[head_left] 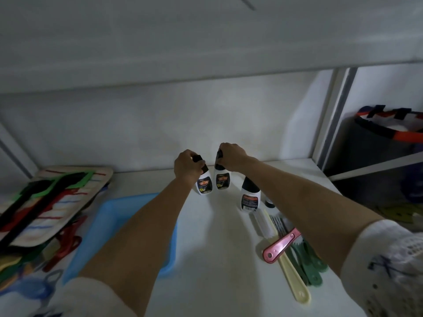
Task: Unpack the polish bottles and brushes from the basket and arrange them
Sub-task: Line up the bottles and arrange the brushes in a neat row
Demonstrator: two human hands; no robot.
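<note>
I am gripping one polish bottle in each hand, left hand (188, 166) on the left bottle (204, 183), right hand (231, 157) on the middle bottle (221, 177), near the shelf's (217, 236) back edge; a third bottle (250, 195) is standing just beside them.

Near the back edge of the white desk (212, 248), the left hand (186, 167) grips the black cap of one polish bottle (204, 184), the right hand (231, 157) another (222, 178), side by side. A third bottle (250, 195) stands just right. Brushes (288, 245) lie along the right edge; a blue basket (109, 225) sits left.
</note>
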